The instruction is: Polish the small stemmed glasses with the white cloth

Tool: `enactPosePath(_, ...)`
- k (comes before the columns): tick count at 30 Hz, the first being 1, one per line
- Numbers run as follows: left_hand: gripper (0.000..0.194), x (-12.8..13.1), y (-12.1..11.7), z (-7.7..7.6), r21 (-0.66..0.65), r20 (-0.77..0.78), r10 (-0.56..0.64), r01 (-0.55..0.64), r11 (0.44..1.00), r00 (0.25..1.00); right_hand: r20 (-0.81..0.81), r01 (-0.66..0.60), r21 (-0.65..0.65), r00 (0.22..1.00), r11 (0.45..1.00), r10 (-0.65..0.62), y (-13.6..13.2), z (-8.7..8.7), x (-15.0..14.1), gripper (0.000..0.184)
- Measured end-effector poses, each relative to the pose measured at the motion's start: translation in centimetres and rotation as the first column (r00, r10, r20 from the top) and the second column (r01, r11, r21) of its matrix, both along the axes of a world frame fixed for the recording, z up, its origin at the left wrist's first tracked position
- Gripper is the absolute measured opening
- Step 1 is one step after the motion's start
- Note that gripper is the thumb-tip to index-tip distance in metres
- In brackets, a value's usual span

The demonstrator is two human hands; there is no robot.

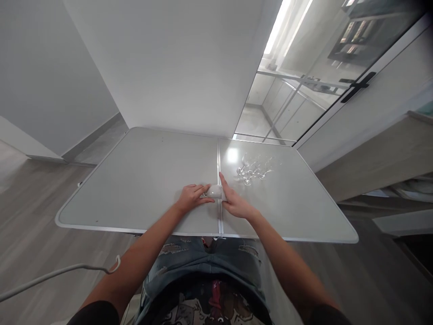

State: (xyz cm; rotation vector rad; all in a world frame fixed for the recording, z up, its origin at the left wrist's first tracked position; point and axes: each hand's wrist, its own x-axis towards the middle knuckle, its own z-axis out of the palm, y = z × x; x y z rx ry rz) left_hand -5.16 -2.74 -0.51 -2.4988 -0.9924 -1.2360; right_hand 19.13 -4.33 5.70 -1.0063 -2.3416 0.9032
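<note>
A short whitish cylinder (214,192) with a shiny surface lies sideways just above or on the table, by its centre seam. Its exact kind cannot be made out. My left hand (194,197) grips its left end, fingers along the top and thumb below. At its right end my right hand (236,203) is held upright and open, fingers stretched out, the palm against or very close to that end. Beyond my right hand, several small clear stemmed glasses (252,171) lie in a cluster on the right half of the table.
The pale folding table (135,180) has a metal rim and a metal seam (218,158) across its middle. A white wall (176,67) stands behind it. To the right is a glass door with a black handle (358,87). A white curved cable or rod (67,269) crosses at lower left.
</note>
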Motion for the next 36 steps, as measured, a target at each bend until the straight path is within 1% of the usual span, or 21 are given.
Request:
enactPosePath(2,0.057,0.1,0.1,0.1,-0.068,0.032,-0.083,0.085,0.994,0.996,0.204,-0.130,0.135,0.974,0.982,0.101,0.3,0.2,0.7,0.096)
enactPosePath(5,0.053,0.2,0.1,0.1,-0.173,0.107,-0.128,0.145,0.974,0.986,0.436,-0.363,0.281,0.873,0.888,0.218,1.2,0.5,1.8,0.094)
enactPosePath(7,0.051,0.2,0.2,0.1,-0.224,0.159,-0.126,0.160,0.962,0.979,0.493,-0.442,0.328,0.834,0.835,0.247,1.9,0.5,2.3,0.090)
enactPosePath(9,0.050,0.2,0.3,-0.1,-0.240,0.199,-0.123,0.170,0.956,0.972,0.454,-0.427,0.316,0.852,0.847,0.260,2.2,0.2,2.3,0.089)
enactPosePath(12,0.051,0.1,0.3,-0.2,-0.217,0.206,-0.120,0.165,0.962,0.971,0.184,-0.246,0.123,0.958,0.961,0.222,1.6,-0.2,1.8,0.093)
enactPosePath(13,0.052,0.1,0.3,-0.2,-0.210,0.192,-0.119,0.159,0.965,0.974,0.049,-0.176,0.002,0.983,0.984,0.176,1.3,-0.1,1.5,0.093)
enactPosePath(14,0.053,0.2,0.2,-0.2,-0.206,0.170,-0.117,0.152,0.967,0.979,-0.090,-0.120,-0.144,0.990,0.982,0.108,0.9,0.0,1.2,0.093)
enactPosePath(15,0.053,0.2,0.1,-0.1,-0.202,0.142,-0.116,0.143,0.969,0.983,-0.216,-0.085,-0.301,0.976,0.950,0.019,0.5,0.2,1.0,0.094)
enactPosePath(16,0.053,0.3,0.0,0.0,-0.195,0.112,-0.113,0.133,0.972,0.987,-0.316,-0.067,-0.448,0.945,0.891,-0.088,0.2,0.5,0.7,0.094)
enactPosePath(18,0.053,0.4,-0.2,0.2,-0.165,0.059,-0.107,0.115,0.980,0.993,-0.424,-0.060,-0.673,0.848,0.738,-0.319,-0.3,1.2,0.2,0.096)
enactPosePath(19,0.053,0.4,-0.2,0.2,-0.145,0.035,-0.102,0.106,0.984,0.994,-0.441,-0.060,-0.742,0.793,0.667,-0.419,-0.5,1.5,0.0,0.097)
enactPosePath(21,0.055,0.5,-0.3,0.2,-0.106,-0.010,-0.087,0.086,0.991,0.996,-0.447,-0.064,-0.817,0.699,0.573,-0.558,-0.8,1.8,-0.4,0.095)
enactPosePath(23,0.056,0.5,-0.2,0.0,-0.081,-0.054,-0.057,0.052,0.995,0.997,-0.439,-0.059,-0.846,0.642,0.530,-0.629,-1.0,1.7,-0.7,0.093)
enactPosePath(26,0.054,0.6,-0.2,-0.3,-0.045,-0.097,-0.012,0.008,0.999,0.995,-0.404,0.002,-0.863,0.598,0.506,-0.692,-1.0,1.2,-1.0,0.092)
enactPosePath(28,0.052,0.6,-0.3,-0.3,-0.010,-0.117,-0.022,0.021,1.000,0.993,-0.343,0.079,-0.876,0.593,0.476,-0.729,-0.7,0.8,-1.2,0.090)
enactPosePath(30,0.050,0.5,-0.4,-0.1,0.033,-0.134,-0.050,0.055,0.998,0.990,-0.263,0.152,-0.881,0.629,0.447,-0.731,-0.4,0.5,-1.3,0.087)
enactPosePath(31,0.049,0.5,-0.5,0.0,0.052,-0.137,-0.057,0.065,0.997,0.989,-0.228,0.184,-0.872,0.667,0.453,-0.710,-0.2,0.4,-1.3,0.085)
enactPosePath(32,0.049,0.5,-0.5,0.1,0.064,-0.130,-0.051,0.060,0.996,0.990,-0.207,0.216,-0.845,0.712,0.490,-0.671,-0.1,0.4,-1.3,0.083)
enactPosePath(33,0.049,0.5,-0.5,0.1,0.066,-0.110,-0.034,0.042,0.997,0.993,-0.204,0.246,-0.788,0.761,0.564,-0.616,-0.2,0.4,-1.2,0.083)
enactPosePath(34,0.049,0.6,-0.5,0.1,0.056,-0.078,-0.015,0.020,0.998,0.997,-0.208,0.272,-0.694,0.811,0.667,-0.547,-0.3,0.4,-1.1,0.083)
enactPosePath(36,0.050,0.6,-0.5,0.1,0.009,-0.003,0.006,-0.006,1.000,1.000,-0.187,0.267,-0.403,0.912,0.875,-0.365,-0.7,0.7,-0.8,0.084)
